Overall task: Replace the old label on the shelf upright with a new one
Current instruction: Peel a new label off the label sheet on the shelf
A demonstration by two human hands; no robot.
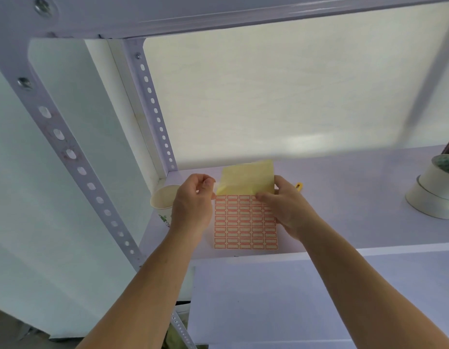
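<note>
Label sheet (245,224) lies on shelf (349,197), top folded back in right hand (289,210); left hand (193,202) fingers pinch fold's corner; thin, floppy, so likely best peeled by a lifted edge.

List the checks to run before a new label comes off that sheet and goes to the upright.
1. The label sheet lies flat on the shelf with its labels exposed: ok.
2. The yellow flap is folded back and gripped by the right hand: ok.
3. The left hand pinches at the sheet's top-left corner, with one label lifted free: cannot tell.
4. The old label is gone from the shelf upright: cannot tell.
5. The paper cup stands upright, off the sheet: ok.
</note>
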